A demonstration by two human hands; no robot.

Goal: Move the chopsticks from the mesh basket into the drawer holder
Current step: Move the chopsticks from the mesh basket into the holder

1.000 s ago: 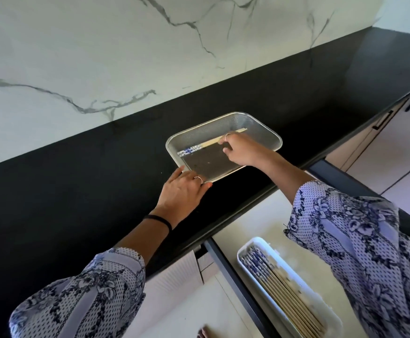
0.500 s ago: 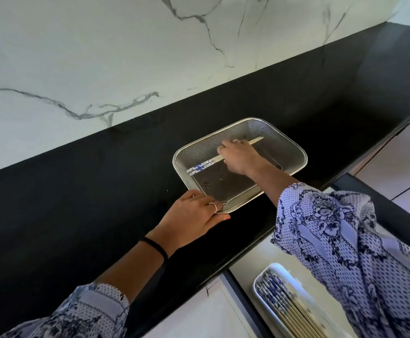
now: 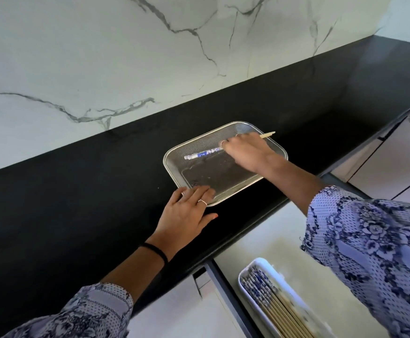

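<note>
One black counter (image 3: 77,191) meets a veined marble wall (image 3: 101,57).

I see a black countertop (image 3: 77,191) carrying a mesh basket (image 3: 174,172), its near corner under my left hand's fingers (image 3: 199,191), palm flat on the counter.

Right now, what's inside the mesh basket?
In the mesh basket: chopsticks, held by the right hand, which covers their middle. Otherwise bare mesh; the left hand hides the near corner.
</note>
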